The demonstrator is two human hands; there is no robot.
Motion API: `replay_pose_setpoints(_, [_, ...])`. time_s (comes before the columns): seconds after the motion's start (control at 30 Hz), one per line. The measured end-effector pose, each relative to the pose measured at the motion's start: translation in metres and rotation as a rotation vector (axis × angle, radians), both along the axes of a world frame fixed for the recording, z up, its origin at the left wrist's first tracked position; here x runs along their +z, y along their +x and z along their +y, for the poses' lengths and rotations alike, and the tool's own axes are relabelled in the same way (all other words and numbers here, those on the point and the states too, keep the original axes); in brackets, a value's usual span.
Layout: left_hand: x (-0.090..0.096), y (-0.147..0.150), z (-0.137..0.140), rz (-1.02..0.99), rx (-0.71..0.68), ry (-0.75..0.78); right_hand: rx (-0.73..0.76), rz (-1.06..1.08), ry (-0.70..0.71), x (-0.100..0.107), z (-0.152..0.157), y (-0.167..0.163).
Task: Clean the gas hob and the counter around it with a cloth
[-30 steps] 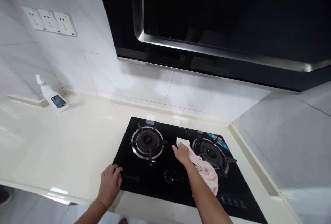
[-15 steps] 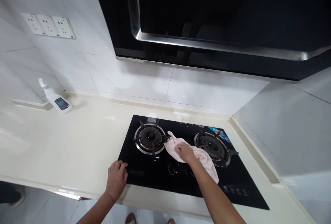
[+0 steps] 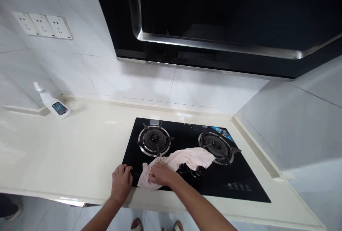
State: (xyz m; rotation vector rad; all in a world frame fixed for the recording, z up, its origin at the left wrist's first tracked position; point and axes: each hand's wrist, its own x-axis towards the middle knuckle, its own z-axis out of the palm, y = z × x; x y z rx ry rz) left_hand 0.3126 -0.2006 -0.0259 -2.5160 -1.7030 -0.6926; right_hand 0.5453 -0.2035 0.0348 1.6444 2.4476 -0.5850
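Note:
My right hand (image 3: 161, 174) is closed on a pale pink cloth (image 3: 193, 157), pressing part of it against the front left of a black glass gas cooktop (image 3: 227, 184). The cloth trails right, past the knobs (image 3: 197, 171), to the right burner (image 3: 217, 146). In front of the left burner (image 3: 154, 140), my left hand (image 3: 122, 183) rests at the cooktop's front left corner, fingers loosely bent over its edge, with nothing seen in them.
A white spray bottle (image 3: 55, 105) stands on the cream counter (image 3: 80, 145) at the left, near the wall sockets (image 3: 42, 25). Overhead hangs a black range hood (image 3: 213, 17). A raised ledge (image 3: 256, 149) borders the right side. Another person's foot (image 3: 13, 213) shows at lower left.
My right hand has drawn the cloth left and toward me, from between the burners to the front left of the cooktop. My left hand stays at the corner. The view has shifted slightly.

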Motion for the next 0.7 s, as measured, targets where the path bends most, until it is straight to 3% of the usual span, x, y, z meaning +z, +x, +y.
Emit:
replay_pose_setpoints(0.17, [-0.002, -0.001, 0.002, -0.012, -0.007, 0.012, -0.21, -0.108, 0.012, 0.004, 0.035, 0.09])
replay_pose_setpoints(0.33, [-0.002, 0.0, 0.002, -0.005, -0.004, -0.009, -0.441, -0.159, 0.09, 0.006, 0.046, 0.178])
replay_pose_setpoints(0.5, [0.0, 0.0, 0.003, 0.0, -0.003, -0.013, -0.547, -0.171, 0.134, -0.001, 0.046, 0.197])
replay_pose_setpoints(0.7, [0.002, 0.0, 0.002, 0.006, -0.004, -0.015, -0.396, -0.127, 0.027, 0.002, 0.025, 0.191])
